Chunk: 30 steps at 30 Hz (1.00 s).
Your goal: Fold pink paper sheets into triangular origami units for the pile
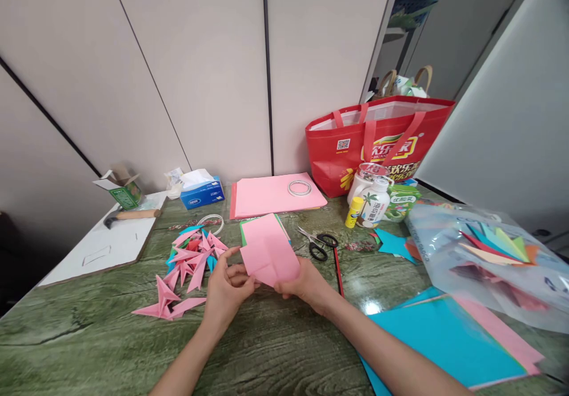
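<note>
Head view. A pink paper sheet (269, 255) is held above the green table (275, 348) between both hands: the left hand (229, 289) is closed on its lower left edge with thumb and fingers pinched, and the right hand (306, 283) is closed on its lower right corner. The sheet is seen partly folded, with crease lines across its face and one flap turned over; the final shape is not yet formed, so the fold is judged to be at an early stage.

Just left of the hands, a heap of finished pink folded pieces (191, 259) is laid on the table, with a few blue ones among them, which suggests that several units are already done. A stack of unfolded pink sheets (271, 197) is kept behind, a tape roll (299, 188) resting on it, and blue sheets (444, 342) lie at the right, so material is left. Scissors (319, 243) lie just beyond the right hand, untouched. A glue stick (354, 212), a red bag (377, 141) and a tissue box (202, 191) stand further back.
</note>
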Motion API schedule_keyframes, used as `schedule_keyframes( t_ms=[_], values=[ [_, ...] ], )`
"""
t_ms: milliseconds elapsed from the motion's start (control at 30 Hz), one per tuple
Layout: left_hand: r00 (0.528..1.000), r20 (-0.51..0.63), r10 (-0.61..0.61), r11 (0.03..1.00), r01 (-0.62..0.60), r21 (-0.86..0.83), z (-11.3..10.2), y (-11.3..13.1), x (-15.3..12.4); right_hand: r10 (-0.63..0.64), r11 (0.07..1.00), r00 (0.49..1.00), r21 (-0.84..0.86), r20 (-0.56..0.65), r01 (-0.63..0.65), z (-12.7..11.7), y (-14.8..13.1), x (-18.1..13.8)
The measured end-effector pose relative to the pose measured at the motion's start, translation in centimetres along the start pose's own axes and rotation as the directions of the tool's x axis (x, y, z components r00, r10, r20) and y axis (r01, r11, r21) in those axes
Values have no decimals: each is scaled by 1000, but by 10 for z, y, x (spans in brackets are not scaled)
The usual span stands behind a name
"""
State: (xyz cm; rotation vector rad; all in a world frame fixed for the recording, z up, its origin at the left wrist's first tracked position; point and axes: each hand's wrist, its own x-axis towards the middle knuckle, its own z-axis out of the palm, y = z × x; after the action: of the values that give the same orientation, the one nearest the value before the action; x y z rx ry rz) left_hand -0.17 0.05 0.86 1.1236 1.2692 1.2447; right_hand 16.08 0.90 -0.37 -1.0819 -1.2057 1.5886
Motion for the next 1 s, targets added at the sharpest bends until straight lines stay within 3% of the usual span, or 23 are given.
schedule_keyframes(
  t_ms=[267,400,567,700,767,867,933,1000],
  values=[
    [979,-169,113,985,-133,-110,-9,7,6,46,995,996,91,-77,-39,-3,2,3],
    [998,-53,23,996,-28,-84,-1,0,1,41,983,998,180,-51,-31,-3,2,3],
    [988,97,119,993,-121,17,12,-2,-12,12,979,1000,203,-3,-11,0,2,0],
    [987,135,91,987,-107,118,11,-3,-12,-3,977,994,211,112,-20,3,6,-2],
    [990,117,75,995,-83,64,7,-7,-8,16,974,993,224,119,-43,5,7,-1],
    [996,-19,84,996,-84,-43,-1,-11,0,-5,965,999,261,39,-6,5,6,1],
    [989,-111,100,995,-98,20,-6,-12,4,-78,959,997,275,19,70,4,4,1],
    [989,-118,92,994,-85,63,-8,-11,5,-167,954,984,263,64,145,3,2,1]
  ],
)
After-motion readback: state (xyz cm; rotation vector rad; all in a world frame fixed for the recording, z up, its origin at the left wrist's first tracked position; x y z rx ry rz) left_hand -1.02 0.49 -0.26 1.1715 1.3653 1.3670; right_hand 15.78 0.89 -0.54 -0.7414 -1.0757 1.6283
